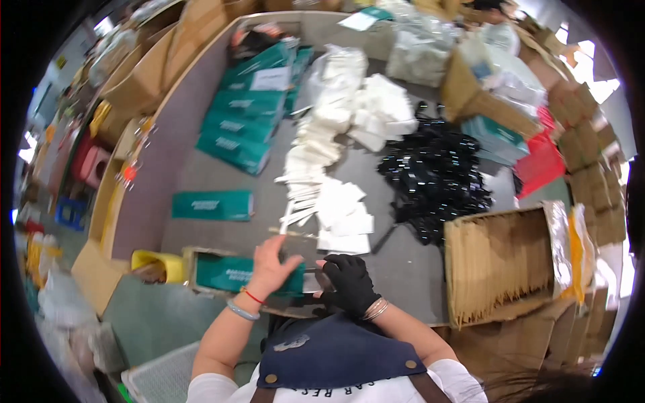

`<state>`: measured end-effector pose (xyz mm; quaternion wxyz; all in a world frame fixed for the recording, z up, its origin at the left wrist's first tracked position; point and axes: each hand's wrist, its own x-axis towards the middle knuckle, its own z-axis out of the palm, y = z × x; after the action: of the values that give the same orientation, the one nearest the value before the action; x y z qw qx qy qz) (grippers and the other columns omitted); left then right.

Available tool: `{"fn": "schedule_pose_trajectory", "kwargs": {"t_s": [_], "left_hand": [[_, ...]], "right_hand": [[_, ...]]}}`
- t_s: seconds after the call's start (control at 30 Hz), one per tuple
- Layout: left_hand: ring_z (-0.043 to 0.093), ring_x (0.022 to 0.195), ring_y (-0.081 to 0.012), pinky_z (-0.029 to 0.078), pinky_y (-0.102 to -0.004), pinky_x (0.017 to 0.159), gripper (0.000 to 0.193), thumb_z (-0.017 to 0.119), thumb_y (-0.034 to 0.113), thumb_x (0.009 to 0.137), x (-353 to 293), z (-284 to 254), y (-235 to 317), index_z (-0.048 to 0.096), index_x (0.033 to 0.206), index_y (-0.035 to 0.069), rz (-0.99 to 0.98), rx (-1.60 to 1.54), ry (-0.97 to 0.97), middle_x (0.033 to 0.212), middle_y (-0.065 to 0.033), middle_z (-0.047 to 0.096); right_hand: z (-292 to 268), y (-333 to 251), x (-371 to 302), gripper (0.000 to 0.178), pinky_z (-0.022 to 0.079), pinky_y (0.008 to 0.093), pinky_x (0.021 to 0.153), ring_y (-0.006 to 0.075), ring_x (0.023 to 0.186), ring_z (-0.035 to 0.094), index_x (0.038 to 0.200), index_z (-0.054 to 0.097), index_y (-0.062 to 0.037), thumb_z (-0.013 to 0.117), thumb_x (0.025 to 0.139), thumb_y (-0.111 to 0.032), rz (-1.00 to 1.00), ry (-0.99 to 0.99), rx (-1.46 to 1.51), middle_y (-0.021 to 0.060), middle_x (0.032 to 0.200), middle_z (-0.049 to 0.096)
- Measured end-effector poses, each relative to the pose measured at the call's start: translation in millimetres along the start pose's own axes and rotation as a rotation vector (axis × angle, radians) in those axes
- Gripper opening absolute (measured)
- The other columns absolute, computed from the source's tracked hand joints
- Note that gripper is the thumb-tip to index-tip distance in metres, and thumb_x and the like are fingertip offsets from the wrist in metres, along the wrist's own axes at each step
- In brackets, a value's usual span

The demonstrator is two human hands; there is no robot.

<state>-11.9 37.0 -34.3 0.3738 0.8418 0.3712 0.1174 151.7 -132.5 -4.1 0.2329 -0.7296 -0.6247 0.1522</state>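
My left hand (270, 263), bare with a red string and a bangle at the wrist, hovers over a green flat box (225, 271) lying in an open cardboard carton (191, 263) at the table's near edge. Its thumb and fingers are spread, with nothing in them. To the right, my right hand (347, 282) wears a black glove with bare fingertips. Its thumb and forefinger are apart, beside a greyish, shiny piece (312, 281) at the green box's right end; whether they touch it is unclear. White folded slips (344, 215) lie just beyond both hands.
Several green packets (242, 111) lie at the far left, one green box (212, 205) nearer. A heap of black shiny straps or cords (437, 174) covers the right middle. An open carton of brown card pieces (507, 262) stands right, a yellow bin (158, 263) left. A raised wall (144, 195) edges the table.
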Motion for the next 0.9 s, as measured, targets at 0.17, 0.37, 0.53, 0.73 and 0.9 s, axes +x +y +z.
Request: {"fn": "schedule_pose_trajectory", "kwargs": {"t_s": [0.17, 0.37, 0.53, 0.73, 0.9], "left_hand": [[0.056, 0.082, -0.0354, 0.046, -0.045, 0.072, 0.02, 0.074, 0.016, 0.073, 70.2, 1.3, -42.7, 0.059, 0.08, 0.005, 0.071, 0.199, 0.222, 0.084, -0.0146, 0.057], [0.06, 0.076, -0.0334, 0.048, -0.0436, 0.068, 0.012, 0.073, 0.011, 0.074, 72.7, -12.3, -49.5, 0.062, 0.077, 0.006, 0.134, 0.228, 0.113, 0.078, -0.0131, 0.061], [0.061, 0.078, -0.0325, 0.049, -0.0432, 0.069, 0.01, 0.071, 0.011, 0.075, 64.3, -8.4, -20.4, 0.062, 0.078, 0.006, 0.159, 0.226, 0.211, 0.079, -0.0133, 0.062], [0.056, 0.092, -0.0336, 0.047, -0.0418, 0.08, 0.009, 0.07, 0.009, 0.075, 53.6, 54.4, 45.9, 0.061, 0.077, 0.007, 0.418, 0.071, -0.001, 0.094, -0.0126, 0.058], [0.053, 0.097, -0.0345, 0.047, -0.0408, 0.083, 0.018, 0.074, 0.006, 0.069, 66.0, 73.7, 49.1, 0.062, 0.083, 0.007, 0.563, 0.283, 0.109, 0.101, -0.0122, 0.058]], "right_hand": [[-37.2, 77.3, -57.1, 0.054, 0.044, 0.0432, 0.094, 0.0326, 0.108, 0.056, 0.117, 0.058, -0.01, 0.078, 0.072, -0.033, 0.231, 0.426, -0.072, 0.0131, 0.11, 0.061], [-118.3, 173.8, -204.4, 0.042, 0.043, 0.0444, 0.095, 0.0374, 0.106, 0.054, 0.11, 0.059, 0.0024, 0.071, 0.077, -0.021, 0.917, 0.847, -0.325, 0.0199, 0.111, 0.059], [-137.1, 212.9, -252.9, 0.039, 0.047, 0.0425, 0.091, 0.0377, 0.103, 0.058, 0.112, 0.061, 0.0038, 0.061, 0.09, -0.028, 1.119, 0.43, -0.461, 0.0232, 0.108, 0.06], [-132.4, 212.4, -241.5, 0.031, 0.048, 0.0434, 0.089, 0.038, 0.101, 0.06, 0.111, 0.062, 0.0036, 0.056, 0.092, -0.02, 1.175, 0.601, -0.43, 0.0234, 0.109, 0.062], [-142.1, 194.9, -227.1, 0.031, 0.048, 0.044, 0.09, 0.0388, 0.104, 0.059, 0.114, 0.061, 0.0038, 0.053, 0.093, -0.017, 1.307, 0.508, -0.411, 0.0236, 0.113, 0.062]]}}
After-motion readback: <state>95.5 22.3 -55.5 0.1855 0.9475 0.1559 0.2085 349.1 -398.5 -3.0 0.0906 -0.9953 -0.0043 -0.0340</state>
